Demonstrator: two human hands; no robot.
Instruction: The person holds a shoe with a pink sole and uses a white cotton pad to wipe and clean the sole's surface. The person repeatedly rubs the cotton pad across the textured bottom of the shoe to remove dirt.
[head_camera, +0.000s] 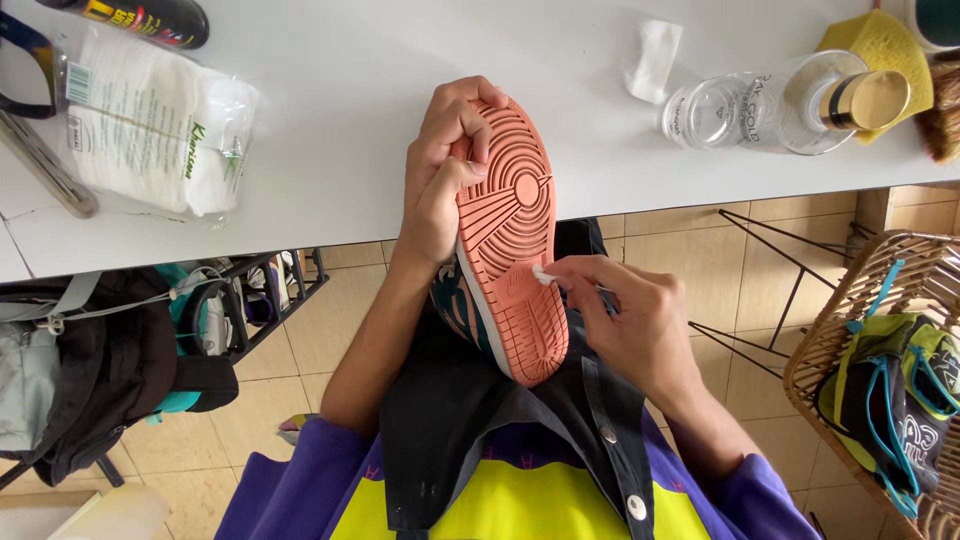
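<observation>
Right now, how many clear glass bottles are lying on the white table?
2, side by side at the table's right end: a smaller bottle on the left, a larger one with a gold cap on the right. Others may be outside the view.

shoe-cleaning workshop: white worktable (330, 90), solvent bottle (790, 100), basket of sneakers (850, 330).

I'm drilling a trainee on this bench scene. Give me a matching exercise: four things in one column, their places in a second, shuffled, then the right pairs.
Things
1. shoe
2. cotton swab
3. clear glass bottle
4. bag of white pads

Places
A. lying on its side at the table's right end
B. on the table's left part
C. sole up, gripped by the left hand
D. pinched in the right hand, tip on the sole

Pairs: 1-C, 2-D, 3-A, 4-B
</observation>
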